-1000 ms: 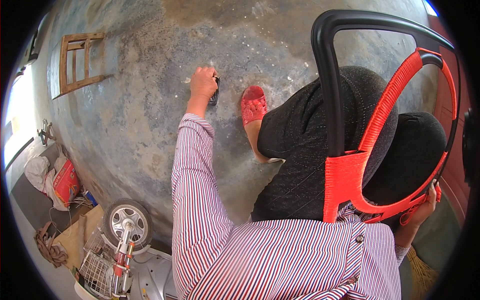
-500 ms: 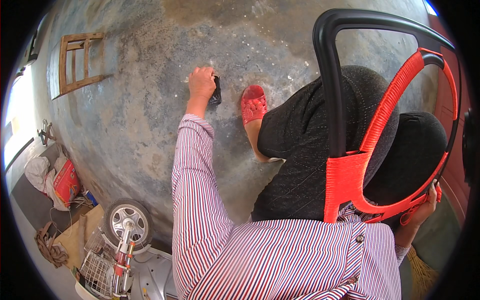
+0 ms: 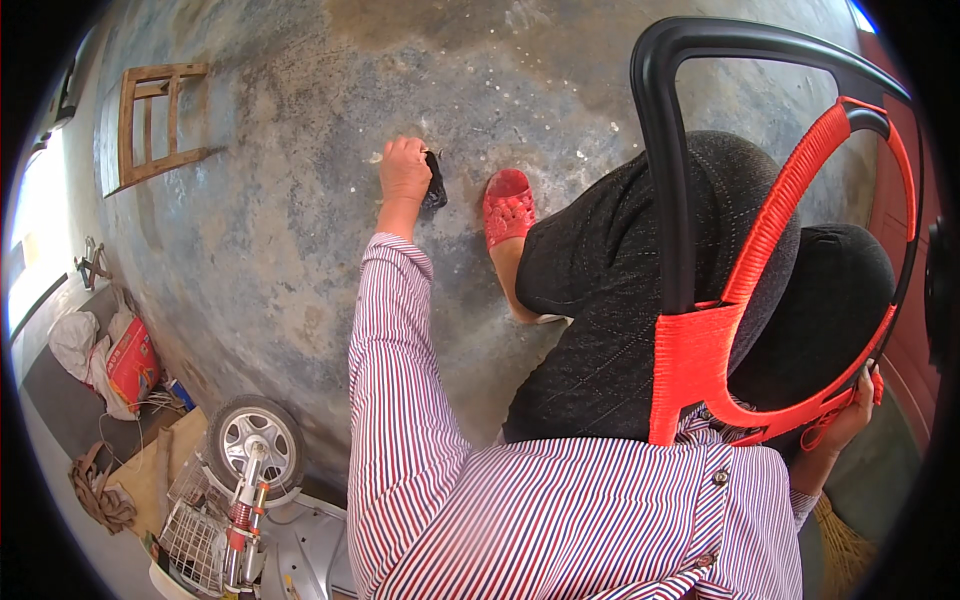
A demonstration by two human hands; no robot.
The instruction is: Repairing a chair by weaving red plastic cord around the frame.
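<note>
My left hand [image 3: 405, 172] is stretched down to the floor, its fingers curled around the near side of a small black, crumpled, bag-like thing [image 3: 435, 185]. Most of the fingertips are hidden behind the hand, and a small pale bit shows at its left. A black tubular frame [image 3: 672, 200] leans against my lap and knees, with an oval ring and a lower band wound in red cord [image 3: 695, 370]. At the far right, my right hand [image 3: 855, 412] grips the ring's lower edge, where loose red cord hangs.
A red slipper [image 3: 509, 208] is on my foot, right of the black thing. Against the left wall stands a wooden frame [image 3: 128, 130]. At the lower left are a wheeled vehicle [image 3: 255, 450], a wire basket [image 3: 195, 545] and a red-and-white sack [image 3: 133, 365]. A straw broom [image 3: 845, 540] lies lower right.
My left hand has shifted slightly right and nearer, and the black thing has tilted and changed shape beside it. The frame has barely shifted; my right hand stays in place.
</note>
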